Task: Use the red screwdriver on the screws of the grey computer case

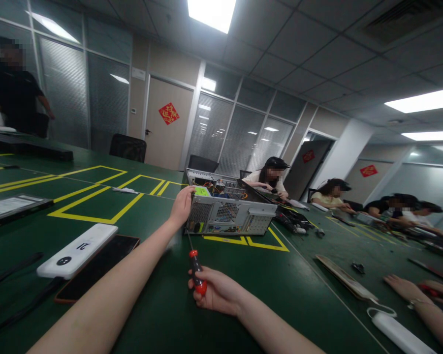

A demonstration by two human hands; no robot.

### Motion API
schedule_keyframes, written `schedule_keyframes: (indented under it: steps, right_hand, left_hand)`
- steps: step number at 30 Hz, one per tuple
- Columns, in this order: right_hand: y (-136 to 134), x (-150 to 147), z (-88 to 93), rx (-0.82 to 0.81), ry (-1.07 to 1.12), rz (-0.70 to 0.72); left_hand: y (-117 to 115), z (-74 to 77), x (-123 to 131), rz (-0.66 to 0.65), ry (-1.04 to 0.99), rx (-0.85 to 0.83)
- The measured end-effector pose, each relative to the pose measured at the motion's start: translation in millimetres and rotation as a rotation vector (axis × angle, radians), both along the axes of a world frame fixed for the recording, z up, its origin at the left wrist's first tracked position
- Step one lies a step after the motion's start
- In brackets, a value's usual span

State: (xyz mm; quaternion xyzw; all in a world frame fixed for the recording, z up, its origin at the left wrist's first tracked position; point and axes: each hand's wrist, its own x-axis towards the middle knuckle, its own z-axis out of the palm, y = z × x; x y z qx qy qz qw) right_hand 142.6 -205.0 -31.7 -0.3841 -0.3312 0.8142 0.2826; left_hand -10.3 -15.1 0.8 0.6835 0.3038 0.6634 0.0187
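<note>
An open desktop computer case [258,219] lies on its side on the green table, its metal rear panel facing me. My left hand [181,206] grips its left corner, beside a power supply with a yellow-green label [201,191]; some fingertips are hidden behind the edge. My right hand [219,291] is closed around a red-and-black screwdriver [197,273]. The shaft points away from me, up to the lower left corner of the rear panel. Whether its tip sits in a screw is too small to tell. Wires and boards show inside the case.
On the left lie a white power bank [79,250], a dark phone [107,263], cables and a hard drive [16,209]. Yellow tape [83,217] marks the table [158,314]. Black parts [295,220] sit right of the case. Co-workers sit along the right; one person's hands [409,290] are near.
</note>
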Motion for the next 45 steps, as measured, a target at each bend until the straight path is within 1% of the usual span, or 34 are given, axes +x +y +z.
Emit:
schedule_keyframes:
  steps: [11, 17, 20, 24, 27, 31, 35, 38, 40, 45]
  right_hand:
    - [2.8, -0.4, -5.4, 0.006, 0.007, -0.004]
    - [-2.2, -2.7, -1.5, 0.072, -0.043, -0.036]
    - [-2.2, -2.7, 0.5, 0.064, -0.039, -0.067]
    - [-0.8, -1.2, 0.3, 0.044, 0.01, -0.073]
    - [-0.1, 0.3, -0.9, -0.002, 0.054, -0.046]
    - [-1.0, 0.2, -0.2, -0.091, 0.143, 0.039]
    - [-4.0, -2.4, 1.4, 0.004, 0.149, 0.067]
    - [-5.2, -3.7, 0.5, 0.078, 0.134, 0.053]
    - [-4.8, -3.5, -0.3, 0.098, 0.121, 0.023]
    - [-2.4, -1.1, 0.9, 0.04, 0.027, -0.069]
  left_hand:
    - [2.1, -1.0, -0.1, -0.005, -0.001, 0.011]
    - [1.7, -0.9, 0.0, 0.006, -0.005, 0.006]
    - [1.0, -0.9, -0.1, 0.004, -0.002, -0.002]
    - [0.0, -0.2, 0.0, 0.005, -0.004, -0.009]
    - [-0.8, 0.6, 0.4, 0.003, -0.007, -0.006]
    - [-1.8, 1.5, 0.5, -0.001, -0.009, -0.004]
    - [-2.5, 2.0, 0.1, -0.001, -0.006, -0.006]
    - [-2.0, 1.6, 0.0, 0.002, -0.002, 0.0]
    - [-1.2, 1.0, 0.1, 0.006, 0.002, 0.005]
    - [0.5, -0.1, 0.1, 0.013, 0.01, 0.006]
